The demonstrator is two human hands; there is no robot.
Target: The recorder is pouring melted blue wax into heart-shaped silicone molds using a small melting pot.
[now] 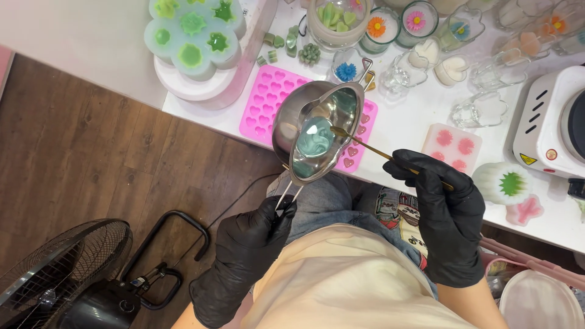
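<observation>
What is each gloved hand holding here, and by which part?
The left hand grips the steel melting pot by the end of its wire handle. The right hand holds a thin gold stirring stick by its upper end, its tip in the green liquid.

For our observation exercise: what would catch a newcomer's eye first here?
First the steel melting pot of swirling teal liquid in mid-frame, held by the black-gloved left hand while the right hand stirs with a thin stick. Beneath it lies a pink heart mould on the white table.

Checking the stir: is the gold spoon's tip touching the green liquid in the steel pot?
Touching. The head view shows the gold spoon tip dipping into the green liquid.
</observation>
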